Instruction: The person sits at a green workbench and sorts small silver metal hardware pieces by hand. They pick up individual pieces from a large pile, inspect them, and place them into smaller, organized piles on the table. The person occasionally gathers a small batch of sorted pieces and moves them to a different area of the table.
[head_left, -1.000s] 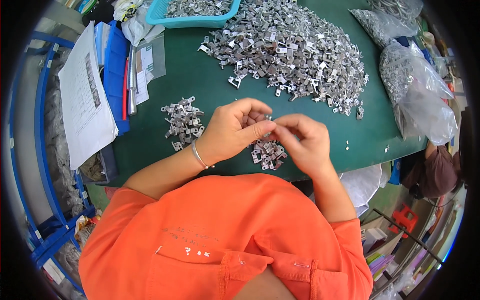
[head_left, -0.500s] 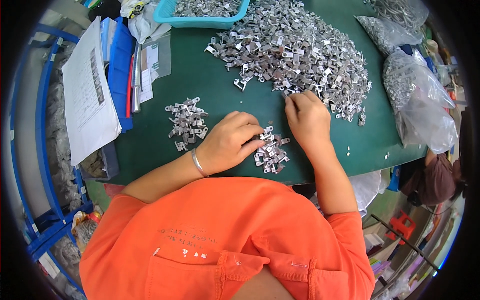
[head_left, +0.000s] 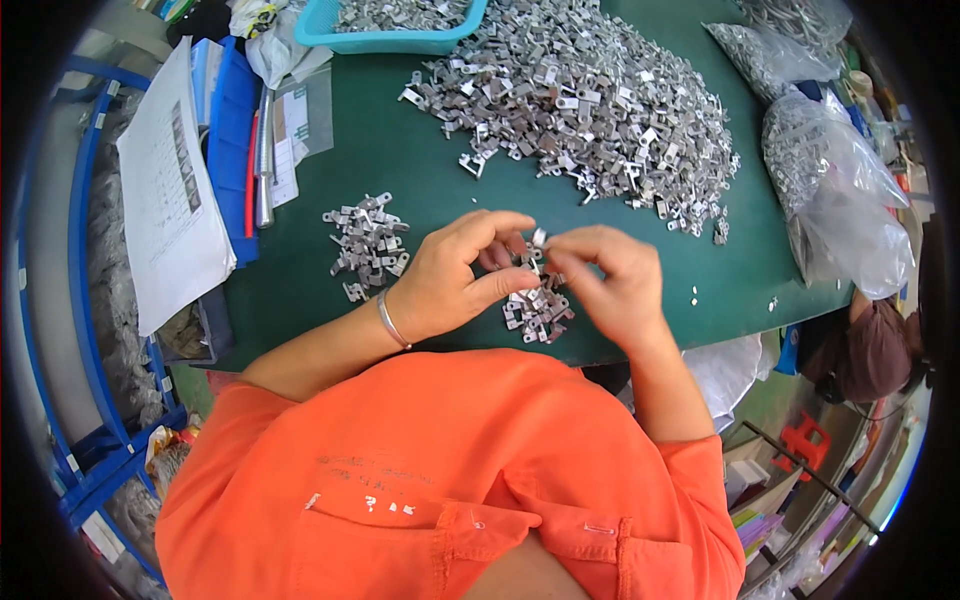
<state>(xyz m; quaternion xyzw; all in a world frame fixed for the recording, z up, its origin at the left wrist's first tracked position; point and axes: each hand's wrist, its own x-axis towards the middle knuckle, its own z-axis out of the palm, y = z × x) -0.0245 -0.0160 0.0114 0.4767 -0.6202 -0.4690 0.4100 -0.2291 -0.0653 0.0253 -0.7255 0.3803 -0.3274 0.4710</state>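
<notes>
Between the thumb and fingertips of my right hand [head_left: 612,282] is a small silvery metal bracket [head_left: 540,238], slightly blurred. My left hand [head_left: 450,275], with a silver bangle on its wrist, faces it; the index finger and thumb are spread apart and the other fingers curl inward. The left index fingertip comes close to the bracket; whether it touches I cannot tell. Below the hands, near the table's front edge, lies a small pile of brackets [head_left: 540,318], partly hidden by my fingers. Another small pile [head_left: 368,240] lies left of my left hand.
A large heap of brackets [head_left: 600,100] covers the far right of the green table [head_left: 400,120]. A turquoise basket [head_left: 390,42] of metal parts stands at the back. Papers [head_left: 175,200] lean on a blue bin [head_left: 228,150] at left; plastic bags of parts [head_left: 830,190] lie at right.
My right hand has come back from the big heap toward my left hand, carrying a bracket. My left hand has lifted from the near pile and spread its thumb and index finger.
</notes>
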